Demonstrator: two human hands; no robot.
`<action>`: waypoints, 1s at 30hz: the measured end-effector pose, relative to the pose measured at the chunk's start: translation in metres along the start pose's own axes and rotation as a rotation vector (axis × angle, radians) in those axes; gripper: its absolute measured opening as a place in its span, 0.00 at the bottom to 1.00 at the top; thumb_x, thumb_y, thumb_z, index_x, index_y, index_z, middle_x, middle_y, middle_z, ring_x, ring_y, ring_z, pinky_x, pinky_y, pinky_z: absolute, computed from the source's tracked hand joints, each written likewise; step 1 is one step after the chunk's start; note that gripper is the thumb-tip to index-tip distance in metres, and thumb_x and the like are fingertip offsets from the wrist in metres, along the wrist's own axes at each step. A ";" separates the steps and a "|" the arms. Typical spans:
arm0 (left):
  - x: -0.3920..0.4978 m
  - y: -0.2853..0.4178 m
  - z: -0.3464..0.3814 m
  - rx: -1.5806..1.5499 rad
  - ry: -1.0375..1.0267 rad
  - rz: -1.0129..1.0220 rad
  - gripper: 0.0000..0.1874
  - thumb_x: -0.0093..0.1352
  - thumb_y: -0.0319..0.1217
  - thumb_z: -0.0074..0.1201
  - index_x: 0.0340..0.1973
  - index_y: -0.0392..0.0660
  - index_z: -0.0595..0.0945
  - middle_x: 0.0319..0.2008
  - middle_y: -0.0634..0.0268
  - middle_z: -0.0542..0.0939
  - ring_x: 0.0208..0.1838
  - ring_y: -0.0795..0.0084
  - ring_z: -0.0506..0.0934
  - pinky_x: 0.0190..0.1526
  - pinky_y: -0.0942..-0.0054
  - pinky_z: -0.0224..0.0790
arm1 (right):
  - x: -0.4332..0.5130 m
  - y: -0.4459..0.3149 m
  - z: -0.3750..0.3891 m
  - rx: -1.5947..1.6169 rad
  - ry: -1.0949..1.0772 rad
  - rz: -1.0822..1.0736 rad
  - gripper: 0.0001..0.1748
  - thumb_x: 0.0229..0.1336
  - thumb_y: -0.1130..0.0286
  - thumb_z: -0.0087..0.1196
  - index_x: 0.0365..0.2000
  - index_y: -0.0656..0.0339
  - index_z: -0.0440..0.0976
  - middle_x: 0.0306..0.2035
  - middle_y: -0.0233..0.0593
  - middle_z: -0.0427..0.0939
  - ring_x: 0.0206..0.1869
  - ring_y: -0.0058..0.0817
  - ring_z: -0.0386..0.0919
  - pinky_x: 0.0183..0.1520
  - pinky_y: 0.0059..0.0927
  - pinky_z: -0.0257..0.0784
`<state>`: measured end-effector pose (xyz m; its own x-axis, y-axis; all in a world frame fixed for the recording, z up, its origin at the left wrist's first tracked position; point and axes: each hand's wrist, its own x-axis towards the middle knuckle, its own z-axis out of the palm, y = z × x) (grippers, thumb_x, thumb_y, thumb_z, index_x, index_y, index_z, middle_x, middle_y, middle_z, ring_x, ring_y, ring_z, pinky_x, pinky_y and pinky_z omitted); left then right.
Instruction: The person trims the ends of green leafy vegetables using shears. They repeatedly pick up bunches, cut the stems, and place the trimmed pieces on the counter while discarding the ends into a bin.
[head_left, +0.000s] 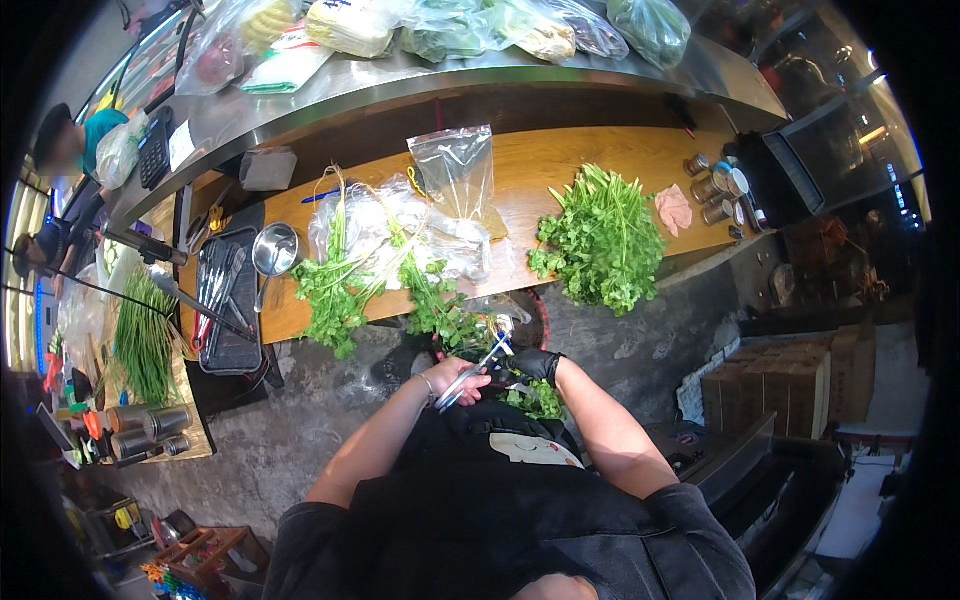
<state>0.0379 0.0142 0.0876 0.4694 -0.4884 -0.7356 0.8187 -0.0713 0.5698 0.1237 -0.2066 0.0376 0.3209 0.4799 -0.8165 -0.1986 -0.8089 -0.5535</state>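
Observation:
My left hand (459, 381), bare with a bracelet at the wrist, grips a pair of metal scissors (471, 373) pointing away from me. Beside it my right hand (536, 364), in a black glove, is closed around leafy cilantro (538, 401), whose leaves hang towards my apron; the fingers are partly hidden. Just beyond both hands stands a round bin (541, 313) with a red rim and plastic inside. Cilantro with long roots (336, 300) lies over the table's front edge on the left. A trimmed-looking cilantro pile (604, 240) lies to the right.
On the wooden table (525, 161) are crumpled plastic bags (375, 225), a clear zip bag (454, 165), a steel ladle (276, 251), a black tray of utensils (229, 300), a pink cloth (673, 210) and jars (709, 187). Bagged vegetables (450, 34) line the steel shelf (337, 90). Cardboard boxes (772, 390) stand right.

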 end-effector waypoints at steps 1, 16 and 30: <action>-0.001 0.001 0.000 0.007 -0.009 -0.002 0.26 0.66 0.48 0.59 0.49 0.41 0.75 0.32 0.52 0.81 0.28 0.69 0.81 0.30 0.73 0.76 | 0.001 0.002 -0.001 -0.011 -0.022 -0.035 0.20 0.64 0.56 0.46 0.46 0.58 0.76 0.33 0.33 0.80 0.29 0.22 0.73 0.29 0.26 0.69; 0.019 -0.007 -0.007 0.228 0.029 -0.105 0.28 0.65 0.51 0.57 0.42 0.35 0.77 0.27 0.51 0.82 0.28 0.65 0.82 0.30 0.70 0.78 | 0.026 0.024 0.014 -0.507 0.231 -0.103 0.32 0.47 0.41 0.60 0.45 0.54 0.77 0.39 0.47 0.82 0.42 0.39 0.80 0.47 0.38 0.73; -0.015 0.077 0.038 -0.036 0.286 0.883 0.10 0.70 0.21 0.51 0.44 0.43 0.69 0.37 0.67 0.77 0.43 0.84 0.75 0.43 0.85 0.68 | -0.081 -0.086 -0.061 1.528 -0.247 -0.967 0.34 0.64 0.66 0.47 0.66 0.65 0.51 0.45 0.40 0.74 0.47 0.36 0.74 0.55 0.37 0.69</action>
<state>0.0812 -0.0171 0.1563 0.9872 -0.1196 -0.1060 0.1335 0.2535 0.9581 0.1715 -0.1967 0.1617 0.7235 0.6857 -0.0790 -0.6691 0.6685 -0.3246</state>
